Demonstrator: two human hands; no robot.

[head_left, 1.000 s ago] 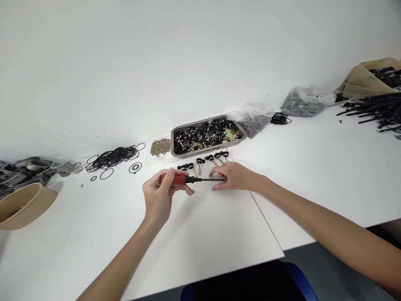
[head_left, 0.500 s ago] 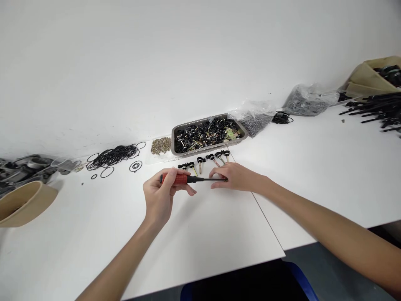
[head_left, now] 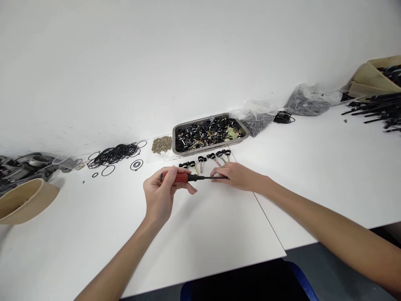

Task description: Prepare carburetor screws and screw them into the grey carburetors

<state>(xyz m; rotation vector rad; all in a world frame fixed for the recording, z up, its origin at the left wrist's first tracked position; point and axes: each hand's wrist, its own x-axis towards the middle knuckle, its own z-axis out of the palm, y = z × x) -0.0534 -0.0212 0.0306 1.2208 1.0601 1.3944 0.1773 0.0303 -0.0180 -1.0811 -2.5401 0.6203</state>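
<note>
My left hand (head_left: 161, 188) is closed around the red handle of a screwdriver (head_left: 179, 177), whose thin shaft points right. At the shaft's tip, the fingers of my right hand (head_left: 230, 175) are bent together, and whatever they pinch there is too small to make out. Just beyond both hands, several small black-headed parts (head_left: 201, 164) with thin stems lie in a row on the white table (head_left: 216, 234). Behind the row, a metal tray (head_left: 206, 149) holds many similar black parts and some yellowish plates.
Small brass pieces (head_left: 162, 144) and black rings (head_left: 114, 156) lie left of the tray. A beige bin (head_left: 46, 194) stands far left near grey metal parts (head_left: 31, 165). Plastic bags (head_left: 310, 100), black rods (head_left: 382, 109) and another beige bin (head_left: 365, 83) line the right back.
The view has shifted very slightly, so the tray and table items sit a little further right. Both hands keep nearly the same pose, with the screwdriver still between them.
</note>
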